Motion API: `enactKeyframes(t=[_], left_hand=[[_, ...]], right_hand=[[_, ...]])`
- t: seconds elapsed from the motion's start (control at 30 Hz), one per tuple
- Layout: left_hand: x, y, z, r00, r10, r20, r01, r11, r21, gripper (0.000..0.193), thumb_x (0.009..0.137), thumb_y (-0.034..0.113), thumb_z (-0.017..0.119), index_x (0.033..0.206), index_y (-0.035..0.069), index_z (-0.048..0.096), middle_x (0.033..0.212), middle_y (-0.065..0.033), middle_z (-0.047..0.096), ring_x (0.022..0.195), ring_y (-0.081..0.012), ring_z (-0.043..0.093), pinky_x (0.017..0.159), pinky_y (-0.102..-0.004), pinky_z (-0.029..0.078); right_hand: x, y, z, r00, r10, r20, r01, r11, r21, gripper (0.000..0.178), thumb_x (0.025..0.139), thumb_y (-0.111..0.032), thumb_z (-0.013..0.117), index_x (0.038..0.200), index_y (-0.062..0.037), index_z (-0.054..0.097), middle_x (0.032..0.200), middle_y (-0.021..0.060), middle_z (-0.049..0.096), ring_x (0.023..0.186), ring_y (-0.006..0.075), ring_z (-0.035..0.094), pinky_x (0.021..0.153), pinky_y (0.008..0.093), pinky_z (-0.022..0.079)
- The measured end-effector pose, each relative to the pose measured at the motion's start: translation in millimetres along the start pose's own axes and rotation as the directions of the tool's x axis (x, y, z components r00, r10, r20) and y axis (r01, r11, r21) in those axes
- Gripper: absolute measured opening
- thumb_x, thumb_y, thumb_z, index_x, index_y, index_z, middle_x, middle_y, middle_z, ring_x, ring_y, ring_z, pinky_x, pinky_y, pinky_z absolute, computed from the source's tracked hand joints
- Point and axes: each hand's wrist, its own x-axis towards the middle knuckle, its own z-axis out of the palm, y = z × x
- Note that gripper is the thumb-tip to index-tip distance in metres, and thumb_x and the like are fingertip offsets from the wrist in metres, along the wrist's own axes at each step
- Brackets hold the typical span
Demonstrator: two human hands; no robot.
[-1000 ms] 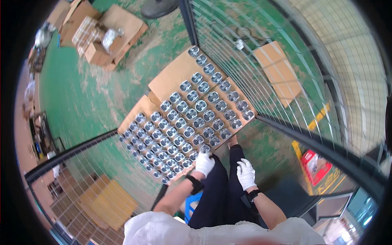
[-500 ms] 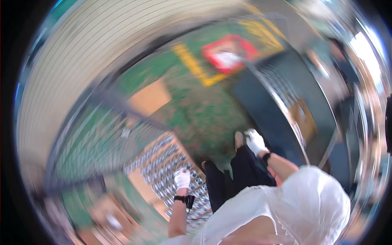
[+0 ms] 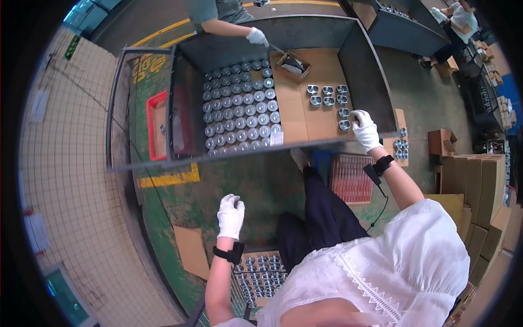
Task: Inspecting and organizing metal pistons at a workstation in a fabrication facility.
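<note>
My left hand (image 3: pixel 231 217), in a white glove, hangs over the floor with loosely curled, parted fingers and nothing visible in it. Below it, a crate holds rows of silvery piston-like metal parts (image 3: pixel 261 275) on cardboard. At the near right edge of a dark-walled metal workbench (image 3: pixel 256 151), my right hand (image 3: pixel 365 132), gloved too, is open with its fingers a little bent. Closest to it are a few loose piston-like parts (image 3: pixel 328 101) on the bench's cardboard sheet (image 3: pixel 294 120). Many round silvery parts (image 3: pixel 239 111) stand in rows on the bench's left half.
Across the bench, a co-worker's gloved hand (image 3: pixel 257 37) holds a thin tool at a small cardboard box (image 3: pixel 293 66). A red bin (image 3: pixel 157 125) sits at the left. A red-slatted crate (image 3: pixel 351 180) lies by my legs. Cartons (image 3: pixel 474 188) are stacked at the right.
My view has swung round from the crate of parts to the workbench. My left hand has come away from over the crate's parts, and my right hand is now at the bench edge.
</note>
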Motion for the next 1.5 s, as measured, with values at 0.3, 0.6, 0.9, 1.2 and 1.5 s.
enactKeyframes(t=[0.3, 0.6, 0.9, 1.2, 1.5], left_hand=[[219.3, 199.9, 66.7, 0.860, 0.276, 0.428, -0.304, 0.953, -0.003, 0.026, 0.084, 0.020, 0.064, 0.103, 0.002, 0.066, 0.115, -0.0218, 0.062, 0.108, -0.0379, 0.060, 0.093, -0.0434, 0.049], [410.7, 230.6, 273.5, 0.565, 0.130, 0.815, -0.605, 0.737, 0.301, 0.025, 0.084, 0.019, 0.055, 0.086, 0.000, 0.071, 0.088, -0.0198, 0.067, 0.078, -0.0350, 0.064, 0.075, -0.0434, 0.051], [439.0, 175.2, 455.2, 0.582, 0.037, 0.812, -0.604, 0.689, 0.401, 0.023, 0.086, 0.014, 0.054, 0.103, 0.007, 0.069, 0.116, -0.0147, 0.063, 0.114, -0.0292, 0.054, 0.091, -0.0401, 0.046], [490.2, 206.7, 519.4, 0.757, 0.546, 0.359, -0.631, 0.754, 0.182, 0.042, 0.078, 0.009, 0.064, 0.119, 0.013, 0.061, 0.137, -0.0184, 0.045, 0.129, -0.0360, 0.041, 0.102, -0.0487, 0.042], [524.9, 226.0, 593.5, 0.771, 0.312, 0.555, -0.580, 0.703, 0.412, 0.034, 0.092, 0.020, 0.053, 0.122, 0.007, 0.061, 0.129, -0.0201, 0.049, 0.123, -0.0350, 0.048, 0.091, -0.0523, 0.051]], right_hand=[[164.8, 153.2, 144.5, 0.763, 0.316, 0.563, -0.120, 0.926, -0.357, 0.044, 0.083, -0.007, 0.056, 0.126, -0.0153, 0.054, 0.124, 0.0201, 0.054, 0.099, 0.0370, 0.062, 0.086, 0.0427, 0.052], [215.1, 262.2, 307.0, 0.720, 0.122, 0.683, 0.174, 0.921, -0.348, 0.047, 0.084, 0.000, 0.051, 0.126, -0.0221, 0.056, 0.147, 0.0181, 0.036, 0.105, 0.0328, 0.064, 0.084, 0.0409, 0.056], [205.6, 331.3, 412.4, 0.803, 0.160, 0.574, 0.050, 0.942, -0.333, 0.034, 0.093, -0.027, 0.048, 0.118, -0.0051, 0.050, 0.090, 0.0254, 0.066, 0.087, 0.0402, 0.066, 0.079, 0.0483, 0.052], [162.5, 218.1, 255.9, 0.740, 0.246, 0.627, -0.216, 0.968, -0.126, 0.016, 0.088, -0.017, 0.055, 0.098, -0.0061, 0.060, 0.110, 0.0202, 0.058, 0.082, 0.0370, 0.066, 0.071, 0.0458, 0.054], [136.3, 74.2, 39.9, 0.661, 0.438, 0.609, -0.462, 0.877, -0.130, 0.035, 0.068, -0.004, 0.069, 0.102, -0.0122, 0.069, 0.112, 0.0170, 0.057, 0.090, 0.0343, 0.065, 0.076, 0.0396, 0.055]])
